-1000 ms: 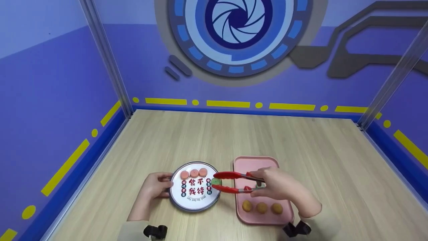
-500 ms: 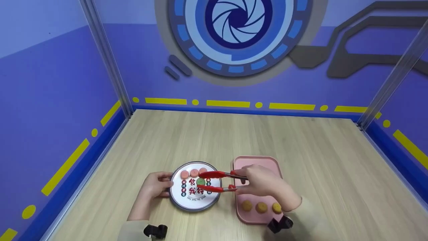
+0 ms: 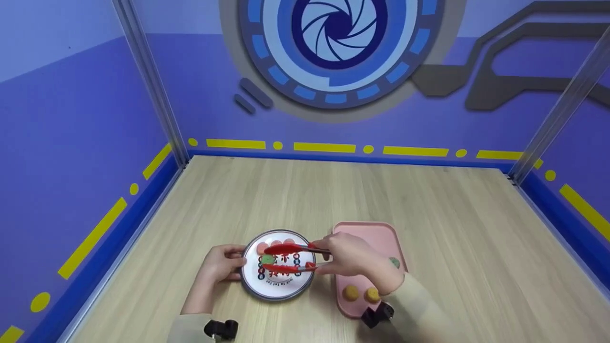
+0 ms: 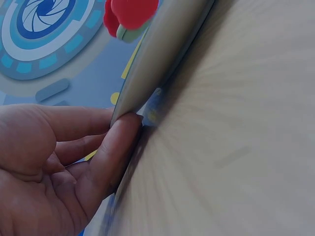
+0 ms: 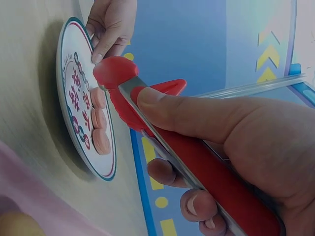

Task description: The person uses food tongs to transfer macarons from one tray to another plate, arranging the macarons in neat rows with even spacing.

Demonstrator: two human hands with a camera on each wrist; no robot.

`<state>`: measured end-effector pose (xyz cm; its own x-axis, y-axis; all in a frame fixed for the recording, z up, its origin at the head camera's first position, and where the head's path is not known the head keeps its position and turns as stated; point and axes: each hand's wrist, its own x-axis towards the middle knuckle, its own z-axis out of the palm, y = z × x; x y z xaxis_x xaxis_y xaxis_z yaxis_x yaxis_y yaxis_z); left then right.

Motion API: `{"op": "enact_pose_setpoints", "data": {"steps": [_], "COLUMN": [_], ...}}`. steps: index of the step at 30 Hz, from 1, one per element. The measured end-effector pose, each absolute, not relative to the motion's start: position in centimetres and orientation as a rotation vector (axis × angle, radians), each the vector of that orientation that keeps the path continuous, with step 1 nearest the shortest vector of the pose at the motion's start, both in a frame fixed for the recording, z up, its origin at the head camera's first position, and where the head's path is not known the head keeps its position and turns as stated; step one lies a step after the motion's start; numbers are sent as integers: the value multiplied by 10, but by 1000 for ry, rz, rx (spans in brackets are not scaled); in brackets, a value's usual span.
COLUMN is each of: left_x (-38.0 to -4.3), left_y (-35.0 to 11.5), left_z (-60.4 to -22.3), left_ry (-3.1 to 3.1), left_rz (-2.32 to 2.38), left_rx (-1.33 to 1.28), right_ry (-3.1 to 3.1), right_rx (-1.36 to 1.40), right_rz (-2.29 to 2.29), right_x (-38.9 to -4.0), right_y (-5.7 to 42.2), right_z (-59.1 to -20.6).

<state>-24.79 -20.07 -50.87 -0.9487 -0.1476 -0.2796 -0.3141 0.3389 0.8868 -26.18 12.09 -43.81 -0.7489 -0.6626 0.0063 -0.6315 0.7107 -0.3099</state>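
My left hand [image 3: 220, 263] pinches the left rim of a round white plate [image 3: 276, 290] printed with red characters. In the left wrist view the thumb [image 4: 123, 142] lies on the plate's underside edge. My right hand [image 3: 350, 255] grips metal tongs with red tips [image 3: 286, 249], held over the plate. Between the tong tips is a small round green cookie [image 3: 268, 259], mostly hidden in the right wrist view. Below the three pink cookies [image 5: 100, 141], which lie in a row along the plate's far side, it hovers close over the plate's left part.
A pink rectangular tray [image 3: 364, 231] lies right of the plate, partly under my right forearm. On it are yellow cookies [image 3: 350, 293] near the front and a green cookie [image 3: 394, 262] at its right side. Blue printed walls [image 3: 324, 128] enclose the wooden table [image 3: 333, 190].
My right hand has carried the tongs and green cookie leftward, from the plate's right edge across to its left part. The left hand and plate have stayed put.
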Motion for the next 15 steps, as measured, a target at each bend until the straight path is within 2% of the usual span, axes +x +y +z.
{"op": "enact_pose_setpoints", "data": {"steps": [15], "left_x": [-248], "left_y": [-201], "left_z": [-511], "left_ry": [2455], "left_rz": [1671], "left_rx": [-408], "right_ry": [2808], "right_rx": [-1025], "right_rz": [-389], "right_x": [-268], "right_y": [98], "right_z": [-449]}}
